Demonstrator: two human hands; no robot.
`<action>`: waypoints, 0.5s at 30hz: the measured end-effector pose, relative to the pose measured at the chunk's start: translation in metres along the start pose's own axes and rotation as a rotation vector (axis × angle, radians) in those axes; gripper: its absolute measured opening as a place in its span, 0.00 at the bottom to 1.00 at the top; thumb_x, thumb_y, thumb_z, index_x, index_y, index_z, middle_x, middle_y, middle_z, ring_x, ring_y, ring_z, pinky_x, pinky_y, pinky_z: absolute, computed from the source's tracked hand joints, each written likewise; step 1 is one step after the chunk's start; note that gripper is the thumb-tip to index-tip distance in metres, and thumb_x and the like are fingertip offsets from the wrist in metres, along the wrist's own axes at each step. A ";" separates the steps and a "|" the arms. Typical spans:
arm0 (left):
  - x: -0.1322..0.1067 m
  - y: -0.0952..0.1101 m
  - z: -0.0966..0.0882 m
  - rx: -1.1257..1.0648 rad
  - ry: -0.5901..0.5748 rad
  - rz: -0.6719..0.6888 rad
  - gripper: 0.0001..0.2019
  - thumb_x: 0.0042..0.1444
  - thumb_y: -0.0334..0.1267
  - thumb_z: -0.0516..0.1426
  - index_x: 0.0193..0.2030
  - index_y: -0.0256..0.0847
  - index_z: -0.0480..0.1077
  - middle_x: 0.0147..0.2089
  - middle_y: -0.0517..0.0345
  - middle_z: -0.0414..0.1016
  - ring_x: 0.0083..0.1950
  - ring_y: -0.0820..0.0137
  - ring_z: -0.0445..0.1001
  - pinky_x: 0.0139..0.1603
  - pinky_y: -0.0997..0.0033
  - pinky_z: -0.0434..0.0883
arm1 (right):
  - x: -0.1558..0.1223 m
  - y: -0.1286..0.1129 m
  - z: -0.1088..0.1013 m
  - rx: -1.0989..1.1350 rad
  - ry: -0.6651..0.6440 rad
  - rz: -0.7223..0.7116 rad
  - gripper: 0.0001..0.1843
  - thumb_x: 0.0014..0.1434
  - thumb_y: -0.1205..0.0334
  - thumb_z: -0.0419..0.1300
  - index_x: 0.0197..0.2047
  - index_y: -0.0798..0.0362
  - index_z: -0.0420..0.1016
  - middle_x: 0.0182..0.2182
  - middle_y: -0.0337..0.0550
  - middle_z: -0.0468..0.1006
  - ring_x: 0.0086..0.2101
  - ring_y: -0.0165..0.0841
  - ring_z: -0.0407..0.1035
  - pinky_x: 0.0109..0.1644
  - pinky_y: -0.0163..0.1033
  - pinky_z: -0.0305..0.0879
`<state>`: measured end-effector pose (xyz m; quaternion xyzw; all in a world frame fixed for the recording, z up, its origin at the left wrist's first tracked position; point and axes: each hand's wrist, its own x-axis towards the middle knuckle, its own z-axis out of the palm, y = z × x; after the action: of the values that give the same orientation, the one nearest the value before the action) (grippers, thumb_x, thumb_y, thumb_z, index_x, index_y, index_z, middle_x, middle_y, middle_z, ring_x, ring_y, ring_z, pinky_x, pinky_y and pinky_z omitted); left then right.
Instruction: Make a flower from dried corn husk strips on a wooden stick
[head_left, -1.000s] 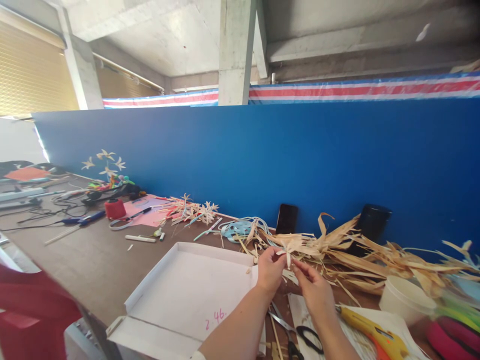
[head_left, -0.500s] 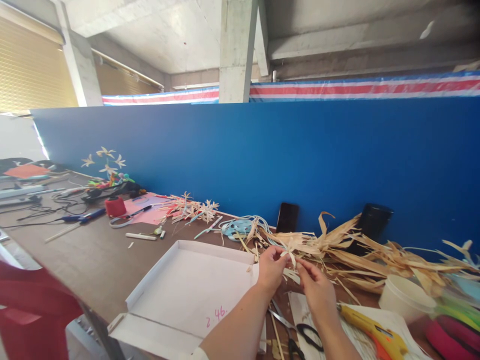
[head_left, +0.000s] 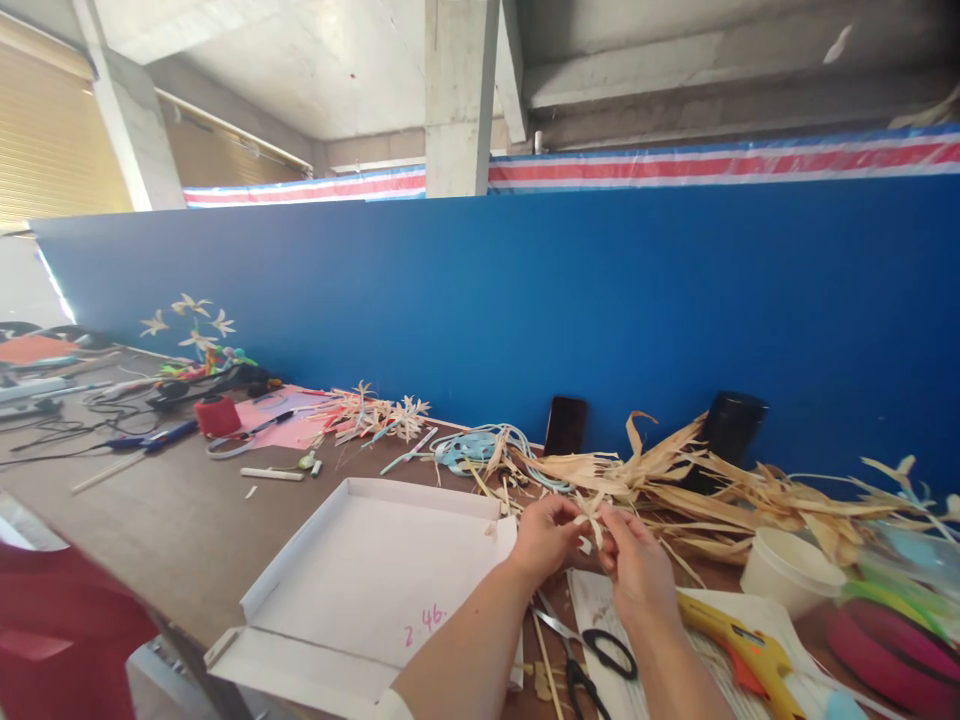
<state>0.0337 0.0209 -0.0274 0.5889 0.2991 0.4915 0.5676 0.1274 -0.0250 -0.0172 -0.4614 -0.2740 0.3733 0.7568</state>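
Between my two hands is a small pale flower made of dried husk strips [head_left: 592, 508], its narrow petals spread outward. My left hand [head_left: 546, 535] pinches it from the left, thumb and fingers closed at its base. From the right, my right hand [head_left: 634, 560] has its fingertips closed on the petals. Just below lie black-handled scissors [head_left: 581, 645] on papers, and a yellow glue gun [head_left: 739, 645] rests right of my right wrist. Behind the hands stretches a heap of dried husks [head_left: 720, 500].
An open white cardboard box [head_left: 375, 560] lies left of my forearms. A white cup [head_left: 791, 570] and a pink round item [head_left: 885, 650] stand at the right. A phone [head_left: 565, 425] leans on the blue partition [head_left: 450, 310]. Finished-looking flowers [head_left: 405, 418] lie farther left, by a red tape roll [head_left: 217, 414].
My right hand has moved in closer to the flower, its fingertips now at the petals. The whole view has shifted slightly, so things appear farther left.
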 end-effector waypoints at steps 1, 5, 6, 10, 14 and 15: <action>0.000 0.000 0.000 -0.005 -0.002 -0.006 0.04 0.42 0.33 0.58 0.26 0.35 0.67 0.22 0.62 0.67 0.22 0.78 0.66 0.24 0.79 0.64 | 0.000 0.000 0.000 0.003 0.006 0.003 0.15 0.41 0.53 0.67 0.29 0.56 0.72 0.13 0.29 0.59 0.15 0.20 0.48 0.14 0.26 0.44; 0.001 -0.004 0.001 -0.083 0.003 -0.037 0.07 0.41 0.31 0.58 0.31 0.36 0.66 0.24 0.62 0.69 0.24 0.77 0.67 0.25 0.79 0.65 | 0.000 0.000 0.001 0.002 0.013 0.009 0.16 0.41 0.54 0.67 0.29 0.55 0.72 0.13 0.29 0.60 0.15 0.20 0.50 0.14 0.25 0.45; 0.001 -0.005 0.001 -0.110 -0.009 -0.037 0.09 0.41 0.31 0.58 0.33 0.37 0.66 0.25 0.62 0.70 0.25 0.76 0.68 0.25 0.79 0.66 | 0.000 0.000 0.001 0.000 0.012 0.010 0.16 0.40 0.54 0.67 0.29 0.55 0.72 0.13 0.29 0.60 0.15 0.20 0.51 0.15 0.26 0.45; 0.002 -0.009 0.002 -0.138 -0.055 -0.007 0.17 0.42 0.32 0.58 0.42 0.38 0.67 0.26 0.60 0.70 0.26 0.75 0.68 0.26 0.78 0.66 | 0.000 0.000 0.000 -0.008 0.017 0.014 0.16 0.40 0.54 0.67 0.29 0.55 0.72 0.13 0.29 0.61 0.15 0.21 0.51 0.14 0.26 0.44; -0.001 -0.005 0.002 -0.055 -0.060 0.059 0.11 0.45 0.34 0.56 0.37 0.37 0.72 0.25 0.60 0.70 0.24 0.76 0.66 0.26 0.77 0.65 | 0.000 0.001 0.000 -0.019 0.030 0.019 0.16 0.40 0.54 0.67 0.29 0.55 0.72 0.13 0.29 0.60 0.15 0.20 0.50 0.14 0.26 0.44; -0.001 -0.004 0.001 -0.015 -0.050 0.079 0.08 0.45 0.33 0.55 0.33 0.36 0.73 0.24 0.60 0.69 0.24 0.76 0.66 0.27 0.77 0.65 | 0.000 0.001 0.000 -0.022 0.033 0.021 0.16 0.40 0.54 0.67 0.29 0.55 0.72 0.13 0.29 0.60 0.15 0.20 0.50 0.14 0.26 0.44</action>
<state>0.0351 0.0198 -0.0315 0.6082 0.2576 0.5009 0.5594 0.1276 -0.0249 -0.0177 -0.4785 -0.2606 0.3702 0.7523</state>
